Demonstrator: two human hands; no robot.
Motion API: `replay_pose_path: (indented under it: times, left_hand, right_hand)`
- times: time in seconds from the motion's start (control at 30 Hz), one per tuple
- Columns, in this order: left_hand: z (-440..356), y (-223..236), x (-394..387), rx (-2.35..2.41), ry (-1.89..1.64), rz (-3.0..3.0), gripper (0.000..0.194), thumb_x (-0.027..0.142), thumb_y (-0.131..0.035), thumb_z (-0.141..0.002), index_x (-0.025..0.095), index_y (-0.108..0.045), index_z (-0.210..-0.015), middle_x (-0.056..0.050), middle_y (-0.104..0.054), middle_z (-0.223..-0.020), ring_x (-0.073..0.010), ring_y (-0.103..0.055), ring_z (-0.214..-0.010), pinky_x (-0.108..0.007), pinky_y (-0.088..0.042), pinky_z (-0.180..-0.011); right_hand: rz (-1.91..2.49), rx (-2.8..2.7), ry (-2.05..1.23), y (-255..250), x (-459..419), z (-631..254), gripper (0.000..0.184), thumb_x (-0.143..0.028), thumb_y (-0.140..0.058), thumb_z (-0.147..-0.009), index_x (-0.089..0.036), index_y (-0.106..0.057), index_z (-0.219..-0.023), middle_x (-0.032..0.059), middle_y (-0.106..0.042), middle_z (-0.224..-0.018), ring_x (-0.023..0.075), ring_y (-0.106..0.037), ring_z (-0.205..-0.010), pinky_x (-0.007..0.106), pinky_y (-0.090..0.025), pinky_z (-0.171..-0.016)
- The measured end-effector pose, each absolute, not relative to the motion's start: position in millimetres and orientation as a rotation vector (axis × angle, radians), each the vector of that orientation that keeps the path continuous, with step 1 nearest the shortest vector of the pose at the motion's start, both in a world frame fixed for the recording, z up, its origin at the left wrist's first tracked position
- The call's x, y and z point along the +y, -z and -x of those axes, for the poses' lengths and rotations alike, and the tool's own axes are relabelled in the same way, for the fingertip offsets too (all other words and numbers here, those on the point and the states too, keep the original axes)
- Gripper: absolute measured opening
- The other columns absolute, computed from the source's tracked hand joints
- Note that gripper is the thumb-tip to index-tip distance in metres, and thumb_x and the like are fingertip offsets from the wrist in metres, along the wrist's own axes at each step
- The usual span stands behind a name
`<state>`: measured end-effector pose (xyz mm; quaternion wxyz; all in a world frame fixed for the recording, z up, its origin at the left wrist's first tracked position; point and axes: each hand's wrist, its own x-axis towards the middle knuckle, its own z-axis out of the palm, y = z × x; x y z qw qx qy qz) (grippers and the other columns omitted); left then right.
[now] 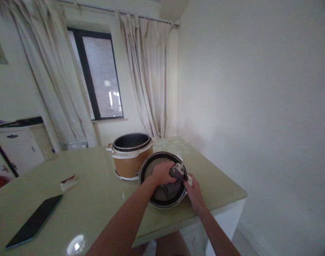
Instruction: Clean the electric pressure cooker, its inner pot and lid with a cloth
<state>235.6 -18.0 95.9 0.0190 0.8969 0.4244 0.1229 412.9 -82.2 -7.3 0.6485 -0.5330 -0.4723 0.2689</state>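
A round pressure cooker lid (pixel 154 167) is tilted toward me near the table's front edge, its metal inner side and dark ring showing. My left hand (pixel 163 172) is closed around a crumpled grey cloth (pixel 177 171), pressed against the lid's inner face toward the right of the rim. At the right edge of the lid, my right hand (pixel 194 193) grips the rim, fingers partly hidden behind it. Just behind the lid stands the brown and white cooker body (pixel 127 165), uncovered, with its dark inner pot (pixel 132 141) in it.
The pale green table (pixel 98 199) carries a dark tablet-like device (pixel 36 220) at the left and a small whitish packet (pixel 68 182) beyond it. A white wall (pixel 258 106) runs along the right. Curtains (pixel 149 71) and a window (pixel 101 74) are behind.
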Motion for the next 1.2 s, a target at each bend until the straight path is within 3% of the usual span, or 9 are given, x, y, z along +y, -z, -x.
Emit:
replay_pose_path:
  times: [0.13, 0.23, 0.33, 0.5, 0.67, 0.83, 0.93, 1.07, 1.2]
  left_hand:
    - [-215, -104, -12, 1.131, -0.088, -2.741, 0.069, 0.057, -0.083, -0.068, 0.03, -0.066, -0.13, -0.004, -0.074, -0.13, -0.0318, -0.068, -0.12, -0.039, -0.054, -0.102]
    - [-200, -115, -7, 1.03, 0.279, -2.646, 0.073, 0.047, -0.092, -0.057, 0.029, -0.07, -0.124, -0.003, -0.076, -0.125, -0.0307, -0.072, -0.112, -0.037, -0.057, -0.095]
    - [-190, -125, -5, 1.096, 0.457, -2.647, 0.073, 0.035, -0.093, -0.055, 0.03, -0.07, -0.124, -0.005, -0.074, -0.125, -0.0337, -0.071, -0.113, -0.041, -0.058, -0.094]
    - [-188, -131, -11, 1.463, 0.014, -2.87, 0.059, 0.027, -0.079, -0.077, 0.029, -0.063, -0.134, -0.015, -0.061, -0.14, -0.0401, -0.061, -0.127, -0.052, -0.058, -0.094]
    - [-214, -117, -12, 1.795, -0.562, -2.655, 0.047, 0.031, -0.067, -0.092, 0.027, -0.055, -0.138, -0.014, -0.056, -0.142, -0.0345, -0.06, -0.127, -0.046, -0.058, -0.092]
    - [-254, -98, -11, 1.68, -0.871, -2.423, 0.05, 0.05, -0.067, -0.092, 0.025, -0.057, -0.135, -0.012, -0.062, -0.134, -0.0301, -0.066, -0.117, -0.041, -0.056, -0.095]
    - [-262, -94, -12, 1.42, -0.712, -2.486, 0.055, 0.054, -0.071, -0.085, 0.023, -0.063, -0.13, -0.011, -0.07, -0.128, -0.0312, -0.068, -0.118, -0.042, -0.053, -0.102]
    - [-243, -101, -14, 1.152, -0.348, -2.606, 0.057, 0.047, -0.078, -0.076, 0.024, -0.068, -0.127, -0.009, -0.075, -0.126, -0.0311, -0.069, -0.118, -0.038, -0.054, -0.101]
    - [-206, -115, -26, 1.087, 0.129, -2.769, 0.057, 0.038, -0.085, -0.063, 0.028, -0.073, -0.118, -0.009, -0.075, -0.122, -0.0356, -0.071, -0.112, -0.044, -0.058, -0.094]
  right_hand:
    - [1.212, -1.064, -0.616, 6, -80, -413, 0.048, -0.051, -0.069, -0.077, -0.017, -0.074, -0.11, 0.0094, -0.079, -0.106, 0.0311, -0.07, -0.102, 0.04, -0.055, -0.091]
    - [1.221, -1.059, -0.62, 8, -79, -413, 0.048, -0.052, -0.07, -0.076, -0.017, -0.074, -0.109, 0.0095, -0.079, -0.104, 0.0311, -0.07, -0.1, 0.041, -0.055, -0.09]
    - [1.24, -1.067, -0.594, 10, -80, -414, 0.048, -0.052, -0.07, -0.076, -0.018, -0.074, -0.109, 0.0102, -0.079, -0.106, 0.031, -0.07, -0.099, 0.041, -0.055, -0.089]
    - [1.273, -1.065, -0.552, 12, -83, -414, 0.049, -0.052, -0.068, -0.076, -0.019, -0.073, -0.111, 0.0107, -0.078, -0.109, 0.0308, -0.069, -0.102, 0.04, -0.055, -0.091]
    - [1.28, -1.07, -0.56, 17, -81, -415, 0.053, -0.054, -0.069, -0.076, -0.019, -0.07, -0.116, 0.01, -0.077, -0.11, 0.0297, -0.069, -0.101, 0.04, -0.055, -0.092]
    - [1.296, -1.103, -0.555, 18, -80, -416, 0.051, -0.053, -0.064, -0.078, -0.019, -0.07, -0.116, 0.0092, -0.077, -0.107, 0.0285, -0.069, -0.097, 0.039, -0.056, -0.09]
    - [1.308, -1.084, -0.536, 17, -80, -415, 0.049, -0.049, -0.061, -0.077, -0.02, -0.071, -0.115, 0.01, -0.077, -0.109, 0.029, -0.069, -0.101, 0.039, -0.055, -0.091]
    - [1.28, -1.071, -0.544, 14, -80, -415, 0.05, -0.051, -0.062, -0.076, -0.02, -0.072, -0.114, 0.0115, -0.076, -0.116, 0.0309, -0.068, -0.111, 0.04, -0.053, -0.098]
    - [1.267, -1.076, -0.607, 11, -79, -415, 0.05, -0.055, -0.067, -0.076, -0.018, -0.073, -0.108, 0.0107, -0.078, -0.104, 0.0315, -0.071, -0.098, 0.042, -0.055, -0.092]
